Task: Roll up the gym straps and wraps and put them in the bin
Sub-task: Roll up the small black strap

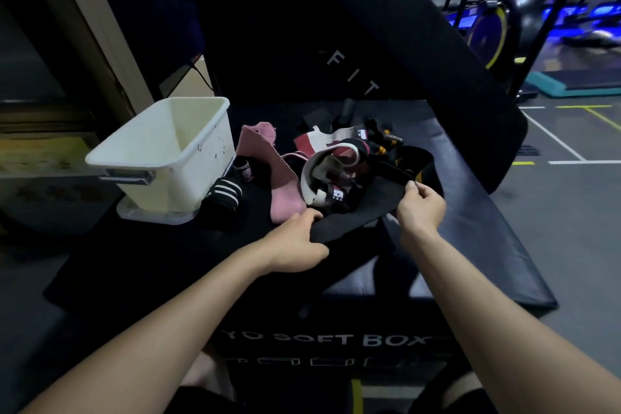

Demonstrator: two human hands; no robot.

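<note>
A wide black strap (pixel 356 212) lies across the front of the black soft box (pixel 470 245). My left hand (pixel 299 242) grips its near left end, and my right hand (pixel 420 208) pinches its upper edge further right. Behind the strap sits a tangled pile of wraps: a pink wrap (pixel 265 158), a white and maroon wrap (pixel 326 171), and black and orange straps (pixel 386 141). A rolled black wrap with white stripes (pixel 223 193) rests beside the white bin (pixel 161 155), which stands at the left and looks empty.
A small rolled pink and black wrap (pixel 243 170) sits between the bin and the pink wrap. A tall black pad (pixel 336 27) leans behind the box. Gym machines (pixel 504 20) and marked floor lie to the right.
</note>
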